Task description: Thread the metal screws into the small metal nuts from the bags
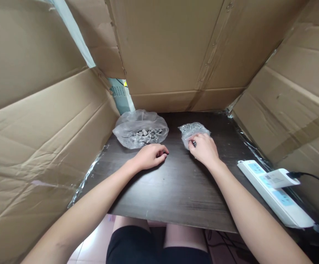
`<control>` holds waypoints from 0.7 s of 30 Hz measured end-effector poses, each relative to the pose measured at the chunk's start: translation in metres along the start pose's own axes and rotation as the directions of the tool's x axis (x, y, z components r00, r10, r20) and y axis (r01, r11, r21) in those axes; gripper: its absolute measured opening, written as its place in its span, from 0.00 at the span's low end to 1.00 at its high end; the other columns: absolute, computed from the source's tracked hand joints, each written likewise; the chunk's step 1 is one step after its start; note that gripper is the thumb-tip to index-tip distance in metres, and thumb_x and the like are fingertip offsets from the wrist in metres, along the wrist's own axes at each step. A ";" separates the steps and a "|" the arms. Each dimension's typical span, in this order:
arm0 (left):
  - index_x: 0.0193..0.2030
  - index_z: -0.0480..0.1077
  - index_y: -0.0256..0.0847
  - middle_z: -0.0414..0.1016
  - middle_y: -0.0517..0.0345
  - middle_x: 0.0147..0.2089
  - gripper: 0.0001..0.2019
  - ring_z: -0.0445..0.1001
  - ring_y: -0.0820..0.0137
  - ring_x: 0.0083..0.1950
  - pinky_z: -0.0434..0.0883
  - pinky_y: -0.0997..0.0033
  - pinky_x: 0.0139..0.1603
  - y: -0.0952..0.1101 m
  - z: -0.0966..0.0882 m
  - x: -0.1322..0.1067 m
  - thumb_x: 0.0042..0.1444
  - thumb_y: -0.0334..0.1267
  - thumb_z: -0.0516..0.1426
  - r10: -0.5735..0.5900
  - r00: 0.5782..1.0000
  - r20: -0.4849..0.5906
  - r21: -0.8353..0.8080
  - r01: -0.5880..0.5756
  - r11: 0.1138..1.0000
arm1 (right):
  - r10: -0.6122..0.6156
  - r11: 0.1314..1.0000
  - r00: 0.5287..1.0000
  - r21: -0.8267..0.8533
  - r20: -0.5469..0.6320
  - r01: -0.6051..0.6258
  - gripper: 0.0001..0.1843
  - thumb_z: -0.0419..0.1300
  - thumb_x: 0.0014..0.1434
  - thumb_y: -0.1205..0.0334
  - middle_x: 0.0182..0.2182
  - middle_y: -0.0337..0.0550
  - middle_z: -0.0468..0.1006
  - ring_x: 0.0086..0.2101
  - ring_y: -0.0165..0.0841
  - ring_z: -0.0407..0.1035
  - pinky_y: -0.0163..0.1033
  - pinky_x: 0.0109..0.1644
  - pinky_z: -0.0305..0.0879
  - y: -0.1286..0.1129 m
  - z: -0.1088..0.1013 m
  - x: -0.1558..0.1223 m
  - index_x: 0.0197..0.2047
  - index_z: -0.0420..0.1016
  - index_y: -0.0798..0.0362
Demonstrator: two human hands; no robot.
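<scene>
Both bare arms reach forward and inward from the lower corners of the view. The left forearm [93, 211] slants up to the right, its wrist [136, 164] nearly straight, and the left hand [150, 156] lies back upward, fingers loosely curled, thumb pointing inward just apart from the index finger. The right forearm [247, 203] slants up to the left; the right hand [205, 148] sits slightly farther forward, fingers bent, thumb near the index finger, other fingertips hidden
</scene>
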State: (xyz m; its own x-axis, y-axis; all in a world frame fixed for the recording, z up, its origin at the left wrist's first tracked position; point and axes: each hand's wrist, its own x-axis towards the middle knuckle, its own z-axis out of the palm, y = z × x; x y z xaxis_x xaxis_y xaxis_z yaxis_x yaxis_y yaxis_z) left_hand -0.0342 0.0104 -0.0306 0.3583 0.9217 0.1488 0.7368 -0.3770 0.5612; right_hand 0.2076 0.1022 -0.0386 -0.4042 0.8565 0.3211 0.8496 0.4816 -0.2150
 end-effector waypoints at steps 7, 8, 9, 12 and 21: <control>0.46 0.76 0.40 0.76 0.58 0.34 0.09 0.73 0.70 0.35 0.66 0.70 0.39 0.001 -0.001 0.000 0.62 0.35 0.56 -0.006 1.000 0.000 -0.001 0.006 1.000 | 0.016 1.000 1.000 0.000 -0.020 -0.016 0.15 0.56 0.63 0.64 0.44 0.48 0.84 0.47 0.47 0.71 0.48 0.50 0.64 0.000 0.004 0.001 0.42 0.86 0.52; 0.46 0.76 0.40 0.76 0.58 0.34 0.09 0.73 0.69 0.35 0.66 0.70 0.39 0.001 -0.001 0.000 0.62 0.36 0.56 -0.002 1.000 0.001 0.002 0.002 1.000 | 0.011 1.000 1.000 0.000 -0.021 -0.011 0.15 0.56 0.63 0.64 0.44 0.48 0.84 0.47 0.47 0.70 0.48 0.50 0.64 0.001 0.004 0.001 0.42 0.86 0.53; 0.46 0.77 0.40 0.76 0.58 0.34 0.09 0.73 0.69 0.35 0.66 0.70 0.39 0.001 0.000 0.000 0.62 0.36 0.56 0.002 1.000 0.000 0.004 -0.002 1.000 | 0.006 1.000 1.000 -0.004 -0.022 -0.006 0.15 0.56 0.64 0.64 0.44 0.48 0.84 0.47 0.47 0.70 0.48 0.50 0.64 0.001 0.004 0.001 0.42 0.85 0.53; 0.46 0.77 0.40 0.76 0.58 0.34 0.09 0.73 0.69 0.36 0.66 0.70 0.39 0.001 0.000 0.000 0.62 0.35 0.57 0.001 1.000 -0.005 0.003 -0.001 1.000 | -0.013 0.999 1.000 -0.032 -0.023 0.013 0.15 0.56 0.64 0.65 0.44 0.50 0.84 0.48 0.47 0.69 0.49 0.51 0.63 0.001 0.005 0.001 0.43 0.85 0.55; 0.46 0.77 0.40 0.76 0.58 0.34 0.09 0.73 0.69 0.36 0.66 0.70 0.39 0.000 -0.001 -0.001 0.62 0.36 0.56 0.008 1.000 -0.005 0.004 -0.008 1.000 | -0.039 0.999 0.995 -0.024 -0.089 0.037 0.15 0.53 0.66 0.66 0.42 0.55 0.82 0.47 0.49 0.66 0.51 0.51 0.59 0.000 0.008 0.002 0.43 0.82 0.57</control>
State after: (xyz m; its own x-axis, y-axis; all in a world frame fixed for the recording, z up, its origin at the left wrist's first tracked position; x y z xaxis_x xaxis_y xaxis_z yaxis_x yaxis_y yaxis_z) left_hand -0.0345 0.0096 -0.0301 0.3617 0.9189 0.1575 0.7363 -0.3852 0.5563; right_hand 0.2042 0.1052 -0.0456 -0.4050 0.8173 0.4099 0.8420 0.5081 -0.1811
